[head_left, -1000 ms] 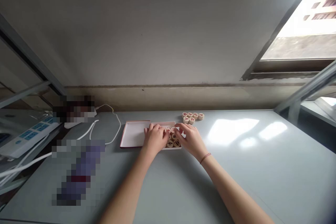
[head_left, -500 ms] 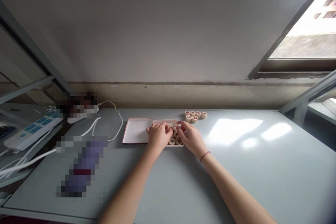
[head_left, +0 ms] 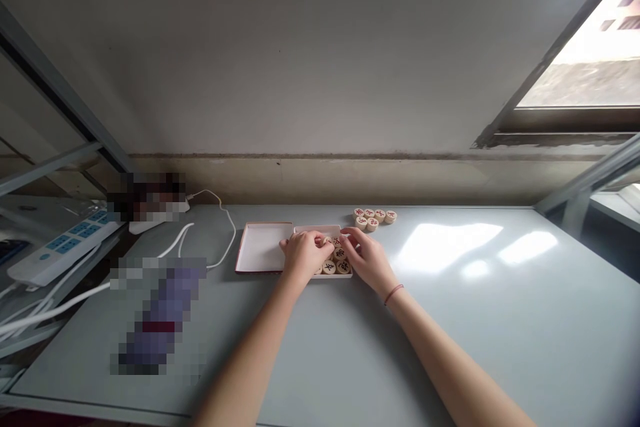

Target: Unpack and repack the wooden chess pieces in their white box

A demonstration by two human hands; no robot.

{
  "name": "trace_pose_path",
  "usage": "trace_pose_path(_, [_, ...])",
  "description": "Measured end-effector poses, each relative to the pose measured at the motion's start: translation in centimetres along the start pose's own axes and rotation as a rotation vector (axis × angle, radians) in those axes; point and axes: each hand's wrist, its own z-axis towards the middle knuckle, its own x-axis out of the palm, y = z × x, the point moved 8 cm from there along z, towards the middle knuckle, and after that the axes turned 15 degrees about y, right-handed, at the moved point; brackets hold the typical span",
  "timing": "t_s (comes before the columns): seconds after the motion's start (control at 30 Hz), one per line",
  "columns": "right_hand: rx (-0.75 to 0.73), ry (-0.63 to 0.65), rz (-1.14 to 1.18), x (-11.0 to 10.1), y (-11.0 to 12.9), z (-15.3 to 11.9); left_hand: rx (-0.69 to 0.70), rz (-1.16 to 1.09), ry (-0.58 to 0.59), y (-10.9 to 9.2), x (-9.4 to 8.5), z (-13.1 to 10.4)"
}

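A shallow white-lined box (head_left: pixel 336 275) lies on the table, its lid (head_left: pixel 266 248) folded out to the left. Wooden Chinese chess pieces (head_left: pixel 329 267) with black characters sit inside it. My left hand (head_left: pixel 304 253) reaches over the box, thumb and forefinger closed at a chess piece (head_left: pixel 327 241); its other fingers hide part of the contents. Over the box's right edge is my right hand (head_left: pixel 369 256), thumb and forefinger apart beside the pieces. Behind it stands a group of red-lettered chess pieces (head_left: pixel 371 224), set close together in two rows.
A white power strip (head_left: pixel 65 240) and white cables (head_left: pixel 175 240) lie at the left. Near them is a blurred purple object (head_left: pixel 167 313). The wall (head_left: pixel 320 180) bounds the grey table (head_left: pixel 345 360) at the back, and metal bars (head_left: pixel 585 177) rise at its sides.
The view has shifted slightly, moving everything a little to the right. Both hands stay at the box, with only small finger movements.
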Motion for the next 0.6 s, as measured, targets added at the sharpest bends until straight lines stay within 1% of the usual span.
trace_pose_path(0.03, [-0.007, -0.012, 0.007, -0.1, 0.0, 0.0, 0.011, -0.003, -0.008, 0.0, 0.0, 0.1])
trace_pose_path(0.1, [-0.052, -0.068, 0.003, -0.6, 0.2, -0.1, 0.043, -0.008, -0.065, 0.0, -0.4, 0.0])
trace_pose_path(0.2, [-0.209, -0.182, -0.086, -1.5, 1.7, -0.6, 0.138, -0.039, -0.193, -0.6, -1.6, -0.5])
trace_pose_path(0.27, [-0.323, -0.216, -0.162, -1.6, 3.0, -1.0, 0.23, -0.111, -0.218, -1.2, -2.1, -1.0])
trace_pose_path(0.37, [-0.419, -0.252, -0.214, -1.7, 4.4, -1.6, 0.335, -0.308, -0.14, -2.0, -2.1, -1.5])
trace_pose_path(0.43, [-0.433, -0.297, -0.221, -1.9, 4.7, -1.9, 0.347, -0.47, -0.066, -2.0, -1.5, -1.6])
trace_pose_path(0.53, [-0.386, -0.349, -0.211, -2.7, 4.6, -2.1, 0.326, -0.67, 0.003, -1.6, -0.6, -1.3])
trace_pose_path(0.6, [-0.291, -0.377, -0.184, -3.7, 3.7, -1.9, 0.324, -0.732, 0.01, -1.4, -0.2, -1.1])
